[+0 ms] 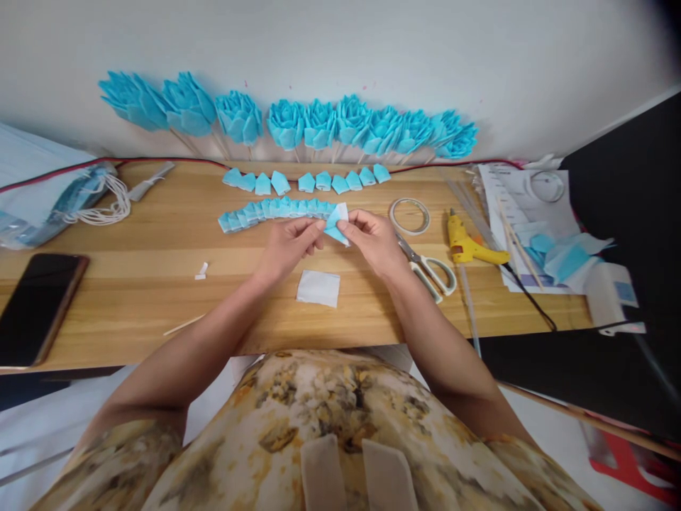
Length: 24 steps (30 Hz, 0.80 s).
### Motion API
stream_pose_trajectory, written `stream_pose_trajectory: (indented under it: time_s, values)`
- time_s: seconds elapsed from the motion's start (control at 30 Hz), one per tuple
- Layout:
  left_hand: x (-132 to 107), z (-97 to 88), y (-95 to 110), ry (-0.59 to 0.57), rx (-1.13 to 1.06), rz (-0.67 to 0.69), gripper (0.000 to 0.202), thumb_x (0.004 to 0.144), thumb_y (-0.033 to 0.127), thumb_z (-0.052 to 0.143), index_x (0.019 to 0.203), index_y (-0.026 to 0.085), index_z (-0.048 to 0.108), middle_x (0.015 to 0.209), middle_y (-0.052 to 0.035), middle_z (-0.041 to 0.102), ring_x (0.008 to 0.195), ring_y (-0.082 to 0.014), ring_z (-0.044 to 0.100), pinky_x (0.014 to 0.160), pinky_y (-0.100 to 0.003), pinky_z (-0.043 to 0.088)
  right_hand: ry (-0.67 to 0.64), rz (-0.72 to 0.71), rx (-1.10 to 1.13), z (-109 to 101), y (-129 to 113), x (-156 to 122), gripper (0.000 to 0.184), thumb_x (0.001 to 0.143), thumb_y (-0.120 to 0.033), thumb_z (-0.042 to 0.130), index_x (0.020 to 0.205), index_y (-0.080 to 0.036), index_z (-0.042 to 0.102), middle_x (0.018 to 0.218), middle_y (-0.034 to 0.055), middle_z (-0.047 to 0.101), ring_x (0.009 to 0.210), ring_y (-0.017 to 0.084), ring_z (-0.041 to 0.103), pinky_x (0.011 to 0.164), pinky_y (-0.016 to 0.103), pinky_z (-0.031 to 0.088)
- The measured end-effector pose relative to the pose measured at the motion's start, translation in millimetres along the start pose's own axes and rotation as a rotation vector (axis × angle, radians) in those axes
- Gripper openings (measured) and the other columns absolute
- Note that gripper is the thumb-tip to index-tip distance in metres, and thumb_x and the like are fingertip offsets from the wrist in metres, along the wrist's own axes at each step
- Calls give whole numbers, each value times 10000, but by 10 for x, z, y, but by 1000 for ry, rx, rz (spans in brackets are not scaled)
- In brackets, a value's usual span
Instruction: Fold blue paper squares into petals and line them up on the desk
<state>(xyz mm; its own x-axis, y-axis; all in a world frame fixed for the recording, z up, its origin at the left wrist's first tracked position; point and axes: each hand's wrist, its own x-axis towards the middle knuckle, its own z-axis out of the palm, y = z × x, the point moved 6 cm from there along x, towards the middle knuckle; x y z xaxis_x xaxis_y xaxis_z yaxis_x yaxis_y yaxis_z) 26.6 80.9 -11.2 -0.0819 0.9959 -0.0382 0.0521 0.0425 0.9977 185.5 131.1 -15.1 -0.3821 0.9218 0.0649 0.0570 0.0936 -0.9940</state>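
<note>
My left hand (290, 245) and my right hand (372, 241) meet over the middle of the wooden table (159, 284), both pinching one small blue-and-white folded paper piece (337, 223). Just beyond my fingers lies an overlapping row of folded blue petals (274, 211), and farther back a second, looser row of petals (308, 182). A white square of paper (318, 288) lies flat on the table below my hands.
Several finished blue paper flowers on sticks (298, 124) lean on the wall. Right of my hands are a tape roll (409, 216), scissors (428, 268), a yellow glue gun (468, 246) and paper scraps (553, 252). A phone (40, 301) and a cord bundle (101, 206) lie left.
</note>
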Motion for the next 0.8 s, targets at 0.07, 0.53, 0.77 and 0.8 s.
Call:
stream_pose_trajectory:
  time_s: [0.07, 0.53, 0.77, 0.8]
  values:
    - [-7, 11, 10, -3, -9, -26, 300, 762, 459, 753, 700, 175, 680, 621, 0, 630, 539, -87, 474, 536, -230, 400, 0, -3, -1, 6, 4, -3, 382, 782, -560, 755, 712, -208, 624, 632, -45, 510, 623, 107, 435, 593, 260, 343]
    - [4, 22, 5, -17, 10, -22, 378, 733, 552, 759, 722, 175, 726, 621, -5, 641, 552, -92, 474, 543, -241, 389, -29, -31, -1, 83, -76, -37, 337, 791, -519, 753, 724, -208, 640, 644, -41, 543, 617, 106, 461, 585, 260, 376]
    - [38, -20, -73, 18, -130, -69, 326, 706, 480, 787, 650, 174, 688, 606, -4, 638, 523, -79, 466, 517, -236, 371, -19, -137, -83, -8, -143, -41, 201, 912, -410, 639, 1025, -253, 696, 951, 9, 729, 879, 164, 664, 818, 324, 542]
    - [42, -30, -78, 23, -171, -85, 327, 699, 473, 794, 639, 174, 676, 600, -2, 629, 517, -77, 463, 510, -236, 366, -12, -185, -143, -33, -190, -48, 196, 930, -365, 611, 1075, -265, 697, 1050, 22, 737, 982, 181, 672, 883, 349, 544]
